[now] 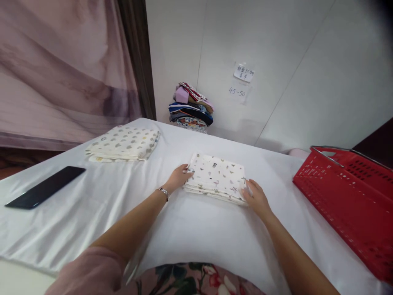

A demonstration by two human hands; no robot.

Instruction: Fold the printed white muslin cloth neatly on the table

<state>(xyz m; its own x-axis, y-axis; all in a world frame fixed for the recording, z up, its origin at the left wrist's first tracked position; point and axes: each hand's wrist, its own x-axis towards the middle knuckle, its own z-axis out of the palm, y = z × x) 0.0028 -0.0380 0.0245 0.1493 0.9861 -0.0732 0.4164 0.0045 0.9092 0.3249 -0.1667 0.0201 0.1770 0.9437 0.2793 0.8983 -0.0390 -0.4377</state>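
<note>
A folded white cloth with small prints (217, 176) lies in the middle of the white-covered table (92, 213). My left hand (178, 177) grips its left edge with the fingers curled on the fabric. At the cloth's near right corner, my right hand (257, 198) pinches the layers. Both forearms reach in from the bottom of the view, and a bracelet shows on my left wrist.
A second folded cloth with grey and yellow spots (123, 143) lies at the back left. A black phone (46, 186) rests near the left edge. A red plastic basket (350, 200) stands at the right. A pile of folded clothes (190, 107) sits against the far wall.
</note>
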